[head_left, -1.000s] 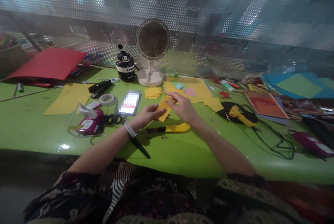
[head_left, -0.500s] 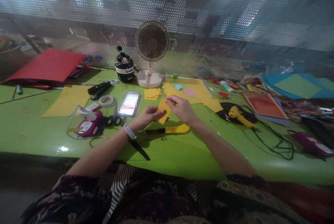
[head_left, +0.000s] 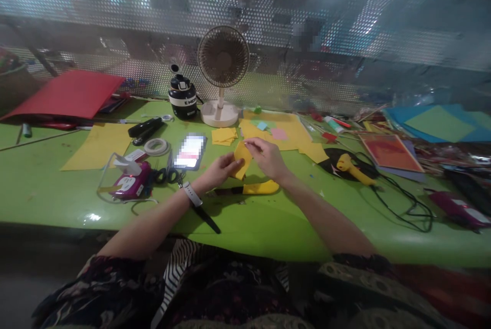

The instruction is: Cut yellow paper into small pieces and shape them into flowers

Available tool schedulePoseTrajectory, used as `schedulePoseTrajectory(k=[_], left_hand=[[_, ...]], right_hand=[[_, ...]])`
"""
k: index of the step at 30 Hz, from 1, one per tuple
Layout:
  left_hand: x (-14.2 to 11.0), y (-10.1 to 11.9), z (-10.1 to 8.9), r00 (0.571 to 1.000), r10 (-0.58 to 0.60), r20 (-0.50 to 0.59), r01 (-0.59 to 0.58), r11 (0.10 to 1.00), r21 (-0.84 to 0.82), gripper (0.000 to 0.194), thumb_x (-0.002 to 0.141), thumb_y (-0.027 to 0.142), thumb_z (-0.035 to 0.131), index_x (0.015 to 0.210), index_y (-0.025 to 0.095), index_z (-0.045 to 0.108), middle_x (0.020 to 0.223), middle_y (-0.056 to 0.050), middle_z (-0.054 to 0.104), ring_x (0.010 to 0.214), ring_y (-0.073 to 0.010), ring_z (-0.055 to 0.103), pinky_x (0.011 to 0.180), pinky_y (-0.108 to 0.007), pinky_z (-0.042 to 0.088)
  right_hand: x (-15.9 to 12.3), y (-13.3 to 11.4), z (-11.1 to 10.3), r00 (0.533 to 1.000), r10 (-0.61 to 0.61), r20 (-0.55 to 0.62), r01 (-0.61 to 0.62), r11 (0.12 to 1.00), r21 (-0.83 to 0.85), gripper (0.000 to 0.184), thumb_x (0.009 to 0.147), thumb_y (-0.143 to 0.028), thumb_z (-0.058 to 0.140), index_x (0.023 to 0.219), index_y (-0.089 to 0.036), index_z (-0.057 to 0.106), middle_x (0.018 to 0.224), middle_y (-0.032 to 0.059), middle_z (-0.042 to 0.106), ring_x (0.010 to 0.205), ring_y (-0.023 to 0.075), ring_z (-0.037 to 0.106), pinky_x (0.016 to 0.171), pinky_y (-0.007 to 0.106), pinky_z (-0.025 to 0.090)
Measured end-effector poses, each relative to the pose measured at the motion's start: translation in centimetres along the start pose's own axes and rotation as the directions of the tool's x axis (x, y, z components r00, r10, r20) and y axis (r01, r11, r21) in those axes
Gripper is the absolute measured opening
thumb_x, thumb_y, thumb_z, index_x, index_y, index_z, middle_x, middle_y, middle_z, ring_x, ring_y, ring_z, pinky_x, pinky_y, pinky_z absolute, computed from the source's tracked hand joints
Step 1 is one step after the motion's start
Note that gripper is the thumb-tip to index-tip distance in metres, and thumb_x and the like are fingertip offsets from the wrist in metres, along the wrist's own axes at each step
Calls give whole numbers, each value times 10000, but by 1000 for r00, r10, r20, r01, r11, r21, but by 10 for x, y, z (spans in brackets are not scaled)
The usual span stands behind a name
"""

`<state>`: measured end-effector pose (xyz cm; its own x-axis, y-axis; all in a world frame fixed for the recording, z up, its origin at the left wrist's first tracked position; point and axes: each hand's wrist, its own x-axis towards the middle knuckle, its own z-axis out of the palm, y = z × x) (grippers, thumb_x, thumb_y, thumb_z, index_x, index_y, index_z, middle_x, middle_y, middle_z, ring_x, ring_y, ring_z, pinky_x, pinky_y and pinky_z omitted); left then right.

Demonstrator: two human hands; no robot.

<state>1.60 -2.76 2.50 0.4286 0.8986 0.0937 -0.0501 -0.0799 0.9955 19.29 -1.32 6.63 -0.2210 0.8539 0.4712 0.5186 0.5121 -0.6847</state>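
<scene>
A small piece of yellow paper [head_left: 242,160] is held up above the green table between my two hands. My left hand [head_left: 222,170] pinches its lower left side, thumb on the near face. At the paper's upper right edge, the fingertips of my right hand [head_left: 266,157] are closed on it. Just below lies a yellow-handled utility knife [head_left: 261,188], its dark end pointing left under my left wrist. A stack of yellow paper pieces [head_left: 224,136] rests behind my hands. Scissors [head_left: 164,175] lie left of my left hand, near a phone [head_left: 191,151].
A desk fan [head_left: 223,58] and a black bottle [head_left: 183,99] stand at the back. On the left are a tape roll [head_left: 156,147], a stapler [head_left: 146,128] and a purple power strip [head_left: 132,183]. A yellow glue gun [head_left: 355,169] with a looping cord lies right.
The yellow paper has bent a little in my fingers, its top now curving. Both hands stay in nearly the same place. The view has shifted slightly.
</scene>
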Motion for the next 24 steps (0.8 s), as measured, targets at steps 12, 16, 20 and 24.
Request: schedulePoseTrajectory(k=[12,16,20,24], left_hand=[[2,2,-1,996,-77,44,84,980,-182,363,772,447,743,904,122,653,846,-40,662,707,-114,624,707,-280,562],[3,-1,-8,971,-181,156,211,954,-211,344,722,339,814,924,92,684,889,-97,725,730,-141,698,795,-322,582],[3,-1,-14,952,-198,236,246,949,-197,366,684,283,846,953,83,700,903,-127,749,757,-160,721,798,-323,584],[3,-2,-16,951,-180,249,226,960,-168,352,689,270,842,960,90,708,913,-129,755,784,-170,727,825,-343,582]], right_hand=[[7,13,1,982,187,13,-184,950,252,463,792,-666,604,722,-211,553,634,-13,577,530,131,571,522,275,536],[8,11,-3,985,165,-51,-149,960,238,465,795,-671,602,734,-212,554,636,-14,567,554,136,563,544,285,541],[7,8,-4,988,132,-84,-114,976,185,471,818,-679,573,750,-213,560,636,-16,566,566,137,565,563,285,525],[5,6,-3,980,162,-111,-129,957,261,512,787,-727,573,782,-215,547,661,-12,569,575,136,571,562,276,522]])
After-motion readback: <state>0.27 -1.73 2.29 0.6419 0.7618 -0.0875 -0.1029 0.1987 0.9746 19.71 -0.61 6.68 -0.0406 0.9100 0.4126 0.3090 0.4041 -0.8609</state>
